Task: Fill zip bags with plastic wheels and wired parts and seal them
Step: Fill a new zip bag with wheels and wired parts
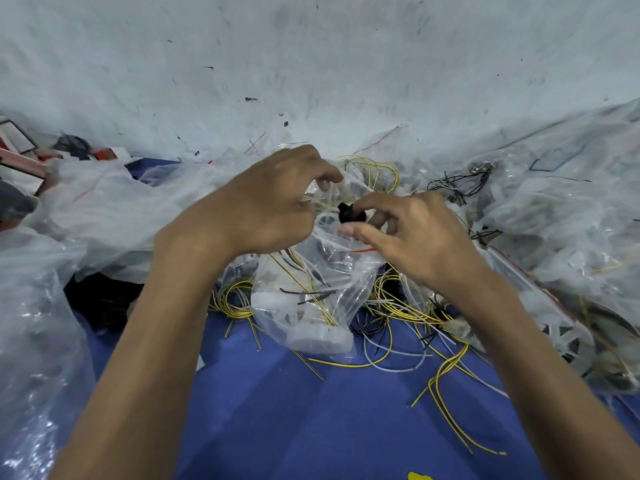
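Observation:
A clear zip bag point(308, 299) with a red seal strip hangs in the middle, above the blue cloth point(311, 410). White plastic wheels and yellow wires show through its wall. My left hand point(266, 202) pinches the far lip of the bag's mouth and holds it up. My right hand point(408, 230) pinches a small black part point(348, 213) at the bag's mouth, with its thumb over the near lip. Loose yellow and grey wires point(398, 327) lie under and beside the bag.
Heaps of filled clear bags point(554, 220) rise on the right. Crumpled plastic sheeting point(104, 209) covers the left, with boxes point(20, 157) behind it. A marked white wall point(311, 64) stands close behind.

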`<state>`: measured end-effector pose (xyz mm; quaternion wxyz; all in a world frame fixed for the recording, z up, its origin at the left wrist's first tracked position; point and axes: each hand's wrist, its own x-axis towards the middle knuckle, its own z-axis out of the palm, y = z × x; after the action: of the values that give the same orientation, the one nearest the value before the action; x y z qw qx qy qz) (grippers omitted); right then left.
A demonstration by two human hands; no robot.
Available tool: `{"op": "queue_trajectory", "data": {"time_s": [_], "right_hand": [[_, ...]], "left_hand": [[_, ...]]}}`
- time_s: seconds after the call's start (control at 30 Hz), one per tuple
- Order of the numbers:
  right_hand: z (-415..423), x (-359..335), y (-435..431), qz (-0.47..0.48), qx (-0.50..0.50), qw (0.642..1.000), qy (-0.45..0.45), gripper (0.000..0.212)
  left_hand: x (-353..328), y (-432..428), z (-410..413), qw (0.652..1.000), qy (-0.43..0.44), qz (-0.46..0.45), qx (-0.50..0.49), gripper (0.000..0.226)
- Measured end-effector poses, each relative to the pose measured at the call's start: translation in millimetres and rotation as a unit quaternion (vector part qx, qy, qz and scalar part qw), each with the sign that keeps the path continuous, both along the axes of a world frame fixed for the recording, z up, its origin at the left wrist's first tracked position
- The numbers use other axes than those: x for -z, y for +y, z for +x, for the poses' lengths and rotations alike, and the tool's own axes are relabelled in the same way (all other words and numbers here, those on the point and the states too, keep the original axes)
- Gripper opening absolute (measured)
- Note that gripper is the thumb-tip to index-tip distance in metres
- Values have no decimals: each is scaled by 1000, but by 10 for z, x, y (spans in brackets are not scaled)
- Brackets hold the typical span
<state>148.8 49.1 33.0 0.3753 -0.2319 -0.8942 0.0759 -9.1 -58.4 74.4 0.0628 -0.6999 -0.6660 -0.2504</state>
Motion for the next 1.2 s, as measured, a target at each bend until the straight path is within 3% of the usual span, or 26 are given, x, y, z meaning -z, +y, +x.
{"op": "queue_trajectory", "data": {"time_s": [0.13, 0.47, 0.67, 0.77, 0.83, 0.9, 0.93, 1.0, 1.07, 1.13, 1.2], "right_hand": [[52, -56, -15, 17, -26, 999, 12, 39], [59, -38, 19, 49, -130, 987, -76, 60], [33, -10, 45, 63, -136, 981, -126, 32], [-19, -24, -21, 86, -163, 982, -43, 21], [-23, -63, -42, 49, -184, 981, 20, 18], [4, -77, 0, 18, -186, 982, 16, 21], [33, -81, 28, 5, -177, 984, -20, 23], [83, -53, 82, -33, -162, 978, -130, 19], [101, 9, 109, -73, -158, 960, -218, 39], [106, 39, 131, -79, -133, 953, -262, 43], [123, 27, 170, -54, -130, 959, -245, 36]], "left_hand": [[-6, 9, -7, 999, -26, 17, -43, 45], [-5, -17, -87, 991, -87, -33, -95, 46], [-75, -85, -47, 986, -81, -1, -149, 48], [-208, -173, 54, 971, -59, 97, -211, 50], [-316, -294, 160, 958, -54, 157, -234, 55], [-375, -433, 266, 956, -49, 166, -237, 54], [-378, -491, 311, 962, -41, 132, -237, 54], [-338, -534, 402, 976, 20, -18, -215, 53], [-278, -463, 454, 972, 68, -180, -137, 57], [-207, -329, 452, 966, 36, -251, -47, 50], [-173, -227, 411, 965, -31, -259, 30, 31]]}}
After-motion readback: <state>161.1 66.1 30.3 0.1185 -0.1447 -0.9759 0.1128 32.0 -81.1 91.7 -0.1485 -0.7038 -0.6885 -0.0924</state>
